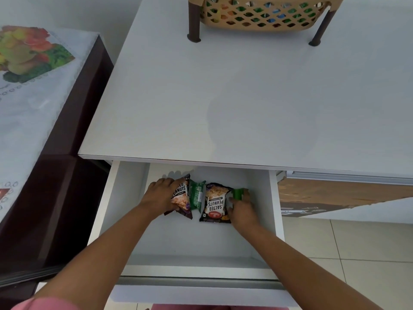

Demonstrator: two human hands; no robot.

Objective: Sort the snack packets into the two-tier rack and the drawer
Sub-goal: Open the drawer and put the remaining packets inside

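The white drawer [192, 240] is pulled out under the white table. Inside it lie two salted peanuts packets and two green packets. My left hand [159, 194] rests on the left peanuts packet [181, 199], fingers curled over its left side. A green packet [196, 194] lies between the two peanuts packets. My right hand [242, 209] grips a small green packet [237, 193] at the right edge of the second peanuts packet [215, 203]. The beige two-tier rack [261, 16] stands at the table's far edge with several packets visible through its lattice.
The white table top [223, 97] lies between the drawer and the rack. A dark cabinet with a fruit-printed cloth [29, 70] stands at the left. Tiled floor [346, 253] shows at the right of the drawer.
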